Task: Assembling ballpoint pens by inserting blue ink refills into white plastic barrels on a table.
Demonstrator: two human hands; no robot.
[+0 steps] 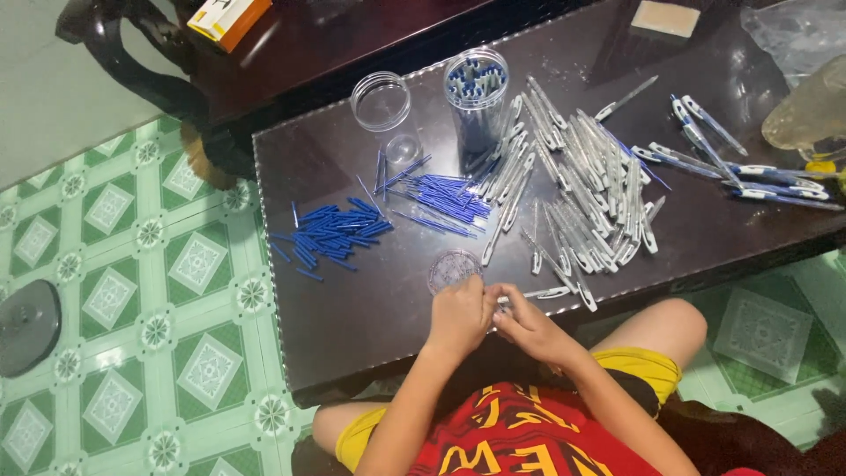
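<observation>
Both hands meet low center, pinching one pen barrel

Left hand [458,316] and right hand [527,324] grip a clear pen barrel [504,301] between them, over the dark tabletop [352,300].

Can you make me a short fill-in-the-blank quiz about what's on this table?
1. The loose pile of short thin tubes on the table is ____ in colour.
2. The tall clear jar stands upright and holds ____ pen parts.
3. The left hand and right hand meet at the table's ____ edge, close to the person.
4. The floor beside the table is covered in green and white ____.

Missing words: blue; blue; near; tiles
</observation>
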